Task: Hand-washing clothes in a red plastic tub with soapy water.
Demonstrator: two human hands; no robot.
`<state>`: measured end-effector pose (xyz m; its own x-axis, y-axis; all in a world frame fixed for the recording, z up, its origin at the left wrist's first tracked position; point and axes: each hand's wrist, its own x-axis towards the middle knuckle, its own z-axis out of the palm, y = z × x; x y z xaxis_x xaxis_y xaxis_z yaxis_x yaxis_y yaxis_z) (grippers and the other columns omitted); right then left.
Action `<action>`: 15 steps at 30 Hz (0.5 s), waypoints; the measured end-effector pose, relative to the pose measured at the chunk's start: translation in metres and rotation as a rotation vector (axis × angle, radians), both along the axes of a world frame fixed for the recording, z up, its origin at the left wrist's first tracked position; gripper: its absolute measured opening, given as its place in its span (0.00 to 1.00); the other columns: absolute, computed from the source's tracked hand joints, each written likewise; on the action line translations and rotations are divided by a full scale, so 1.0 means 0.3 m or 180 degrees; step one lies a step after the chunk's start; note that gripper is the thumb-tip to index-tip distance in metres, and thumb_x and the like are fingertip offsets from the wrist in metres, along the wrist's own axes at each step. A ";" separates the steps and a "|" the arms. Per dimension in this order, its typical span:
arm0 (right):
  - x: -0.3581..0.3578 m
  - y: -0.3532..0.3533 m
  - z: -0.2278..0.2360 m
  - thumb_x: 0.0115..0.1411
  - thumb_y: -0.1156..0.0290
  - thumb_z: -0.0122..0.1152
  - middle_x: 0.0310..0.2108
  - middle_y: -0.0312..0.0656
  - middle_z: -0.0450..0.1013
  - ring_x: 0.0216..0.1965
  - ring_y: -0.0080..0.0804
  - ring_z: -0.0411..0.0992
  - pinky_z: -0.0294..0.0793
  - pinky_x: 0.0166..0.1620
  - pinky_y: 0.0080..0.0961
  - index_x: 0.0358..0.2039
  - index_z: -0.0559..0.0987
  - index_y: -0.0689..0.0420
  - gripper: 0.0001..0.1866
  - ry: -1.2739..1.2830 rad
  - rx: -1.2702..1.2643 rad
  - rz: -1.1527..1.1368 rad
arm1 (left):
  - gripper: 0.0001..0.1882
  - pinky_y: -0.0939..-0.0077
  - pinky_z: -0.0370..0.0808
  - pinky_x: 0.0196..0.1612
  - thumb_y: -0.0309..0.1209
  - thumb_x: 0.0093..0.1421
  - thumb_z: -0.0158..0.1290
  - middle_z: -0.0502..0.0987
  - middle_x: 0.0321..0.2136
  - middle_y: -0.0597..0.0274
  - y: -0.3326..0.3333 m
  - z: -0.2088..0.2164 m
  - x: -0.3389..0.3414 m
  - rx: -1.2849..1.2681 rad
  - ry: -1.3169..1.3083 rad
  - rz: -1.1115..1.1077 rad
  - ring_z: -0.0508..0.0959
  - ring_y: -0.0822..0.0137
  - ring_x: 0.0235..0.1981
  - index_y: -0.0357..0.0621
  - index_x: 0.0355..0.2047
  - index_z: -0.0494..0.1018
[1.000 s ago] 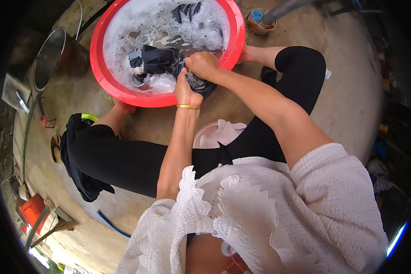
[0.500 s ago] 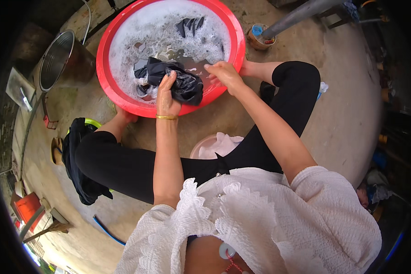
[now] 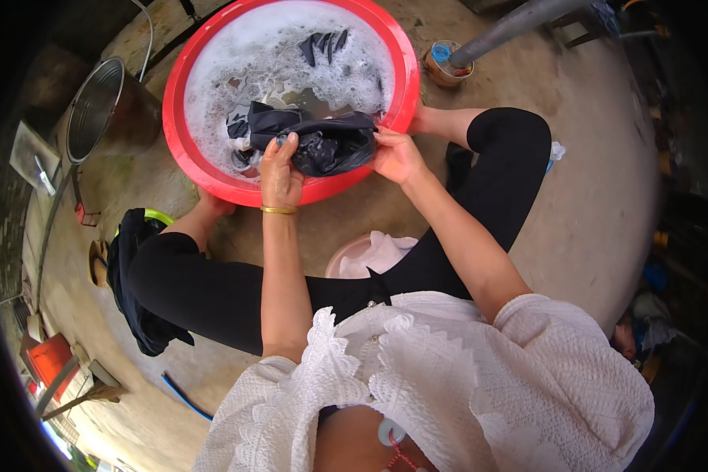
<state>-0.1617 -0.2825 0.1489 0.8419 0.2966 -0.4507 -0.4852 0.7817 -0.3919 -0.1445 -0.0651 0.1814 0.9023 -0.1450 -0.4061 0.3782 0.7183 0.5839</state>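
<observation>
We have one view only — a wide fisheye worn on the head, looking steeply down past our white blouse and bent knees to the red basin on the concrete floor. It sits close over us — straight edges bow near its dark rim.

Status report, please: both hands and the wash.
Left hand and right hand both grip the dark wet garment. Held over the red basin's near rim. Nothing in the way.

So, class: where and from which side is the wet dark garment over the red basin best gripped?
Grip the wet dark garment at its two bunched ends, from the near rim of the red plastic basin: it stretches sideways between the left hand and right hand.
</observation>
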 end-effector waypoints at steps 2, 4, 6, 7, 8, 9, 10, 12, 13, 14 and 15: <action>-0.002 -0.020 -0.040 0.56 0.71 0.49 0.43 0.45 0.72 0.44 0.38 0.71 0.69 0.48 0.42 0.47 0.70 0.61 0.18 -0.0007 0.0100 -0.0028 | 0.05 0.69 0.77 0.39 0.24 0.58 0.49 0.76 0.33 0.61 -0.041 0.020 -0.010 -0.0228 0.0030 -0.0009 0.78 0.66 0.34 0.40 0.36 0.70; 0.003 0.008 -0.019 0.57 0.67 0.50 0.44 0.44 0.71 0.46 0.37 0.69 0.67 0.50 0.40 0.49 0.69 0.61 0.20 0.0298 0.0286 0.0081 | 0.05 0.69 0.77 0.39 0.24 0.58 0.49 0.76 0.33 0.61 -0.036 0.020 -0.011 -0.0264 0.0072 -0.0044 0.77 0.66 0.34 0.40 0.36 0.69; 0.000 0.019 0.036 0.54 0.68 0.53 0.45 0.44 0.71 0.47 0.37 0.69 0.66 0.50 0.37 0.49 0.69 0.61 0.22 0.0410 0.0197 0.0272 | 0.05 0.70 0.77 0.39 0.24 0.58 0.48 0.76 0.32 0.61 -0.034 0.023 -0.011 -0.0344 0.0141 -0.0133 0.77 0.67 0.33 0.40 0.36 0.69; 0.001 0.030 0.069 0.51 0.68 0.57 0.45 0.44 0.70 0.47 0.37 0.68 0.66 0.50 0.34 0.50 0.69 0.61 0.24 0.0504 0.0108 0.0458 | 0.05 0.70 0.77 0.39 0.24 0.58 0.48 0.76 0.32 0.61 -0.030 0.014 -0.011 -0.0336 0.0147 -0.0116 0.77 0.67 0.33 0.40 0.36 0.69; 0.005 0.049 0.088 0.51 0.68 0.57 0.45 0.44 0.70 0.47 0.37 0.68 0.66 0.50 0.34 0.50 0.69 0.61 0.24 0.0509 0.0115 0.0473 | 0.05 0.70 0.77 0.38 0.23 0.58 0.48 0.76 0.32 0.61 -0.028 0.001 -0.009 -0.0296 0.0116 -0.0149 0.77 0.67 0.33 0.41 0.36 0.69; 0.008 0.068 0.104 0.48 0.68 0.60 0.46 0.45 0.70 0.47 0.38 0.68 0.66 0.50 0.32 0.50 0.68 0.61 0.28 0.0219 -0.1120 0.0756 | 0.06 0.70 0.78 0.37 0.22 0.57 0.48 0.76 0.31 0.61 -0.033 -0.004 -0.008 -0.0264 0.0085 -0.0204 0.77 0.67 0.32 0.41 0.35 0.69; 0.010 0.084 0.109 0.44 0.69 0.64 0.46 0.45 0.69 0.48 0.38 0.68 0.66 0.49 0.30 0.51 0.67 0.62 0.31 -0.0082 -0.2357 0.1026 | 0.06 0.70 0.78 0.37 0.22 0.57 0.48 0.76 0.31 0.61 -0.036 -0.008 -0.011 -0.0266 0.0088 -0.0211 0.77 0.67 0.32 0.41 0.35 0.69; 0.015 0.097 0.091 0.41 0.73 0.63 0.43 0.45 0.69 0.47 0.35 0.67 0.65 0.48 0.28 0.50 0.66 0.62 0.32 -0.0254 -0.2913 0.1105 | 0.07 0.71 0.78 0.35 0.19 0.55 0.48 0.75 0.30 0.61 -0.044 -0.013 -0.015 -0.0081 0.0076 -0.0232 0.77 0.67 0.31 0.41 0.35 0.69; 0.016 0.099 0.086 0.40 0.74 0.62 0.42 0.49 0.69 0.46 0.39 0.68 0.66 0.47 0.31 0.51 0.64 0.64 0.34 -0.0657 -0.3830 0.1140 | 0.07 0.71 0.78 0.35 0.19 0.55 0.48 0.75 0.30 0.61 -0.047 -0.014 -0.015 -0.0086 0.0073 -0.0236 0.77 0.67 0.31 0.41 0.35 0.69; 0.016 0.097 0.081 0.39 0.75 0.60 0.41 0.53 0.69 0.45 0.44 0.69 0.68 0.46 0.33 0.52 0.63 0.66 0.35 -0.1074 -0.4742 0.1160 | 0.08 0.71 0.78 0.34 0.17 0.54 0.49 0.75 0.30 0.61 -0.050 -0.014 -0.015 -0.0033 0.0104 -0.0204 0.77 0.67 0.31 0.41 0.34 0.69; 0.015 0.098 0.090 0.39 0.75 0.60 0.41 0.53 0.69 0.45 0.44 0.69 0.68 0.46 0.33 0.52 0.63 0.66 0.35 -0.1083 -0.4742 0.1169 | 0.09 0.71 0.78 0.33 0.16 0.53 0.49 0.75 0.30 0.61 -0.050 -0.017 -0.016 0.0023 0.0137 -0.0158 0.78 0.66 0.30 0.40 0.34 0.69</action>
